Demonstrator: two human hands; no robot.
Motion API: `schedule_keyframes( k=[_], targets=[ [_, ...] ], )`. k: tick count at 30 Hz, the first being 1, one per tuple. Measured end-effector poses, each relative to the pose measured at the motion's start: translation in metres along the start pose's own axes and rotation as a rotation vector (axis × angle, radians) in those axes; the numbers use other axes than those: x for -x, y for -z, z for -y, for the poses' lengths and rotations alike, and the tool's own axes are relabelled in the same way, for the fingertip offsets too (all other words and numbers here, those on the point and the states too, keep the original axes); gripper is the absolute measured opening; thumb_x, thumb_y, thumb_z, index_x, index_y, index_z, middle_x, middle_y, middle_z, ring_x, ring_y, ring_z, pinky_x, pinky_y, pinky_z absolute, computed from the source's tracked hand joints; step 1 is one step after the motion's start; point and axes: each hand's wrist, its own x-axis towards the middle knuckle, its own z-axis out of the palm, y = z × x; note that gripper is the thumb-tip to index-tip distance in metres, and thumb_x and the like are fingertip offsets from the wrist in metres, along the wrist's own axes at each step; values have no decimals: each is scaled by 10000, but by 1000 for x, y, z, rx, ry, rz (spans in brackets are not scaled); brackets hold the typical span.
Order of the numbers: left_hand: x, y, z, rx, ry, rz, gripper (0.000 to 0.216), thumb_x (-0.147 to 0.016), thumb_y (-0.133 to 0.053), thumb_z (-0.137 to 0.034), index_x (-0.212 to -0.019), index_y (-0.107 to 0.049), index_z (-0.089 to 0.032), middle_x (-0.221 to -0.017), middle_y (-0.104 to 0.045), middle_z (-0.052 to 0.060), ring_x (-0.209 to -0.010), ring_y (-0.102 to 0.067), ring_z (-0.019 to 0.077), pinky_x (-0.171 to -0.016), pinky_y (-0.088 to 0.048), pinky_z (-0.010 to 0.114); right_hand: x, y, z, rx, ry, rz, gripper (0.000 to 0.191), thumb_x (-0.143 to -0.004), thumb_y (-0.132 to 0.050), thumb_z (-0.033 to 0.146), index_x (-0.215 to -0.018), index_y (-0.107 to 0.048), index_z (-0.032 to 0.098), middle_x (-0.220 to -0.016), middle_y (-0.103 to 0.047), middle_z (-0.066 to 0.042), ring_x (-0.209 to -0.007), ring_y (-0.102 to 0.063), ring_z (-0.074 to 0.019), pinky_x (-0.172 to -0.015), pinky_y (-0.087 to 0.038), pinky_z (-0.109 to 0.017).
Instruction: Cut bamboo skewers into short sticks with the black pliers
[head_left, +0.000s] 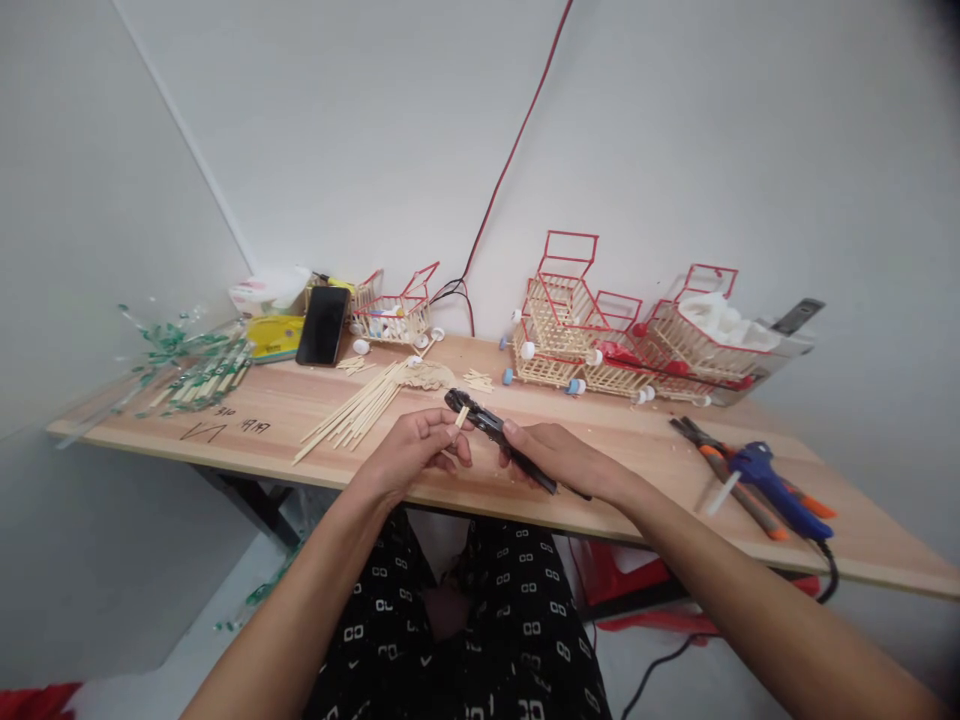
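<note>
My left hand (421, 446) pinches a short pale wooden stick (462, 416) above the near edge of the wooden table (615, 470). My right hand (561, 458) is wrapped round the handles of black cutting pliers (487, 428). The pliers' jaws meet the stick just beyond my left fingertips. A loose fan of long bamboo sticks (366, 404) lies on the table just behind my left hand.
Several small carts of sticks with red frames (592, 340) stand along the back wall. A black phone (324, 324) leans at the back left beside a yellow pack (276, 336). A blue glue gun (772, 484) and orange-handled pliers (742, 490) lie to the right. Green-tipped sticks (196, 372) lie far left.
</note>
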Motion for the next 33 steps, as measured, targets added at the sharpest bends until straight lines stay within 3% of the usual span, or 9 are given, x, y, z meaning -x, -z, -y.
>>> schedule_keyframes(
  k=[6,16,25,33],
  targets=[
    [2,-6,-3,-119,-99,-41,316,-796,-636,-403,-913,-586,-114,-652,-631,30,-627,-592,125,-554,-484,213,1,4,-2,-73,-11,59,794,-847,-206,774,-870,-675,134,-693,-637,-69,-604,-589,-159,-573,-457,-267],
    [1,-12,-2,-293,-158,-111,232,-828,-563,-345,-886,-581,-122,-619,-614,14,-581,-569,121,-527,-485,222,8,2,9,174,63,-81,719,-888,-229,721,-777,-644,144,-633,-603,-40,-567,-529,-131,-581,-388,-251],
    [3,-18,2,-486,-208,-215,182,-864,-476,-270,-812,-593,-142,-589,-574,-9,-537,-530,116,-531,-453,227,9,-1,13,305,64,-111,698,-909,-209,690,-698,-596,149,-617,-587,-45,-525,-474,-129,-525,-312,-261],
    [5,-20,6,-640,-287,-262,200,-858,-459,-180,-670,-527,-175,-539,-520,-42,-526,-494,102,-584,-381,221,8,-3,7,380,94,-152,651,-920,-233,664,-644,-540,161,-610,-557,-26,-562,-451,-138,-568,-298,-274]
  ],
)
